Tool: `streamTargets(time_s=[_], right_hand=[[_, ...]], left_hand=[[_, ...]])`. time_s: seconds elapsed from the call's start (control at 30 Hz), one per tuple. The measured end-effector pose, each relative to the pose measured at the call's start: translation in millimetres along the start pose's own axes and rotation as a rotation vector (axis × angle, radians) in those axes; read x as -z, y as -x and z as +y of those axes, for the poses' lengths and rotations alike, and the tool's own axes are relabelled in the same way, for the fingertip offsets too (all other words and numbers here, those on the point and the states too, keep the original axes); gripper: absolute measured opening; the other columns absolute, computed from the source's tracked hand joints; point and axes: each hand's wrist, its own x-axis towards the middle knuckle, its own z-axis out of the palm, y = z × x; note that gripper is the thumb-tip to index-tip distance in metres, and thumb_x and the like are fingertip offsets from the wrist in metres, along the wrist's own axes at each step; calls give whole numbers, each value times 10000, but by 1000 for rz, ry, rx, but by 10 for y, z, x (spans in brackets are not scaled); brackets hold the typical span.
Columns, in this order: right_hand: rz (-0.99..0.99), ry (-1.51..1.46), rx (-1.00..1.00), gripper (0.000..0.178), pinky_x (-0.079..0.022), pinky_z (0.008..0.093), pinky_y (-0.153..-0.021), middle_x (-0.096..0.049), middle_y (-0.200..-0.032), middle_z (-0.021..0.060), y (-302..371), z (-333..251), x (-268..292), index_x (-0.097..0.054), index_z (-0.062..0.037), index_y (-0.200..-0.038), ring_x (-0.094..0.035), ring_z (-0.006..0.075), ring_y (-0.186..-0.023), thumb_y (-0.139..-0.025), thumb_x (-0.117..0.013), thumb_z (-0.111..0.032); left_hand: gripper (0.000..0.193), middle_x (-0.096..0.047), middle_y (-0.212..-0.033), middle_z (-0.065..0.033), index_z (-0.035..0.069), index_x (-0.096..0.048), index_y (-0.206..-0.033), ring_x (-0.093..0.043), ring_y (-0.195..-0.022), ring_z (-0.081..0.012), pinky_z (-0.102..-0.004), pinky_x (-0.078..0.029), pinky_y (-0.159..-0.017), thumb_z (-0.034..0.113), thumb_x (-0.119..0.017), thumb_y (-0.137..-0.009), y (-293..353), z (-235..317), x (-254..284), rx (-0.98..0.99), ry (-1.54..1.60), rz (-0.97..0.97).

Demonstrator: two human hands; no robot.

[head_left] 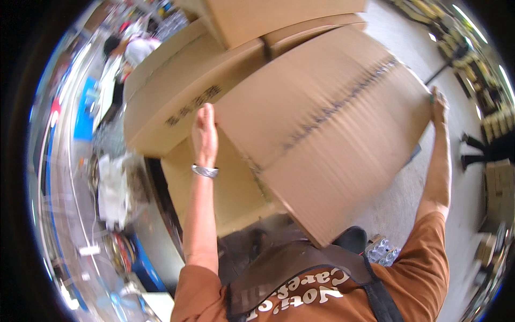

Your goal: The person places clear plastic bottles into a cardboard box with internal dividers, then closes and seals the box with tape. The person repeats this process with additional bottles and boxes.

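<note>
A large brown cardboard box (332, 123) is held tilted in front of my body, between my two hands. My left hand (206, 134), with a silver watch (205, 171) at its wrist, lies flat along the left side, fingers together and pointing up. At the far right edge my right hand (440, 106) grips the other side, its fingertips partly hidden. A dark printed line crosses the upper face. Just beyond stand more cardboard boxes; one at the left (177, 86) carries dark print, and another (284, 16) rests on top.
Below the held box lies a tan cardboard surface (214, 188). At the left is a cluttered bench with a white plastic bag (113, 188) and a bent-over person (137, 51). Plastic bottles (382, 251) stand near my right side. Another person's dark legs (477, 150) show at the right.
</note>
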Motion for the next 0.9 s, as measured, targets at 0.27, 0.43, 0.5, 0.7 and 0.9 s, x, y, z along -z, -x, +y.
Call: streamTargets(time_s=[0.27,0.43,0.5,0.7,0.9], right_hand=[[-54,-1083,-567,764,-459,320,-897,-668,-1136,93,-274,-491,261,-677,-25,-1205,-591,196,-1001,-861,-587,-701],[-102,-1042,-608,743,-467,326,-883,-674,-1116,86,-257,-546,441,-663,-34,-1244,-605,202,-975,-868,-603,-673],[-102,-1054,-608,740,-469,325,-876,-674,-1112,85,-234,-537,488,-664,-35,-1245,-606,199,-967,-868,-607,-670],[-102,-1027,-604,730,-476,322,-855,-674,-1099,81,-62,-560,705,-664,-39,-1248,-609,190,-943,-867,-619,-660],[-96,-1044,-716,677,-484,317,-783,-675,-1003,61,427,-897,1224,-701,-32,-1156,-604,167,-864,-866,-643,-641]], left_hand=[[497,-578,-1313,-158,1,-531,-1314,-527,-1218,-235,-348,-419,-1016,410,-440,-1046,1988,-71,428,400,248,30],[959,-498,-1446,-154,51,-346,-1500,-467,-1322,-257,-502,-343,-1078,797,-323,-898,3003,-1310,-53,1286,800,-770],[1043,-469,-1474,-146,36,-308,-1522,-460,-1329,-251,-513,-303,-1111,849,-257,-870,3094,-1275,-423,1184,889,-770],[985,-474,-1478,-113,74,-380,-1502,-467,-1317,-233,-376,-316,-1124,831,-221,-892,2975,-1005,-406,1277,1109,-607],[840,-600,-1342,-121,89,-490,-1429,-580,-1180,-216,-391,-396,-1048,750,-313,-943,2871,-1273,284,1141,928,-499]])
